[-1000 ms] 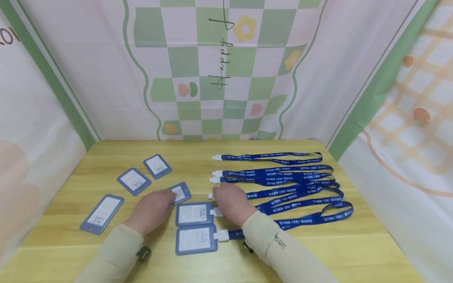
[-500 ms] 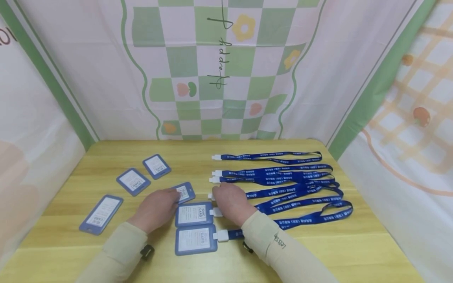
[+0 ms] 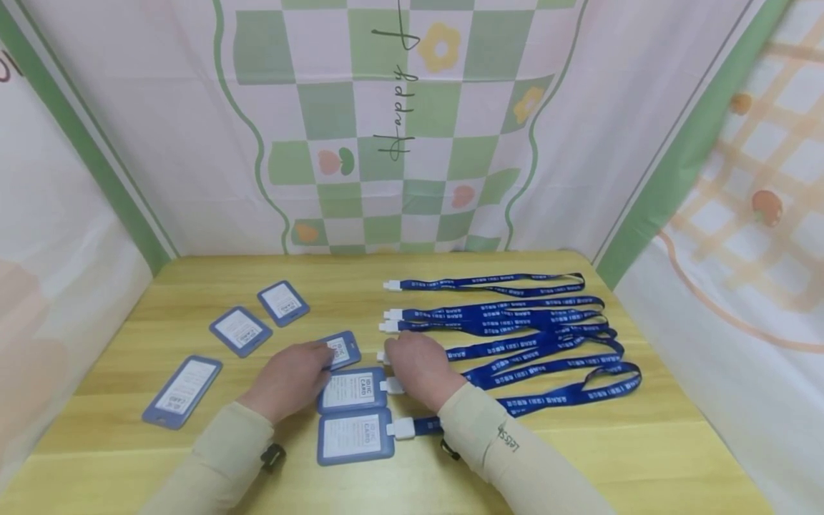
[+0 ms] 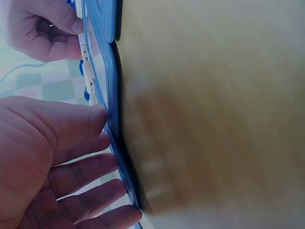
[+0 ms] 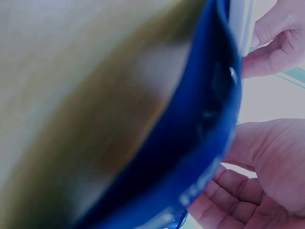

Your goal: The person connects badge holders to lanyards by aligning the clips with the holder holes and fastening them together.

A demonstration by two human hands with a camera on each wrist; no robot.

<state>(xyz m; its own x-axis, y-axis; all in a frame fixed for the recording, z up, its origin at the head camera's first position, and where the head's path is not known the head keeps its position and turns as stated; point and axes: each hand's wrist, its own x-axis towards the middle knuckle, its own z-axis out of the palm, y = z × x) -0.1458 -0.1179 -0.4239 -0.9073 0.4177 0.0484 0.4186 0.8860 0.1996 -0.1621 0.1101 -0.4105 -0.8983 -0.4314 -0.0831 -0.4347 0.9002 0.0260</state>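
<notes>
Grips holder [image 3: 345, 350] by left end in left hand [image 3: 290, 379], presumably leaving opposite end exposed toward clip [image 3: 381, 356]; pinches clip in right hand [image 3: 420, 366], likely for steadiness.

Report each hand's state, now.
Left hand: holding a blue card holder.
Right hand: pinching a blue lanyard near its white clip.

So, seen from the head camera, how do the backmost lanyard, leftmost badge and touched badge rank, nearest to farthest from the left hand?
1. Touched badge: at the left hand's fingertips.
2. Leftmost badge: left of it.
3. Backmost lanyard: back right.
</notes>
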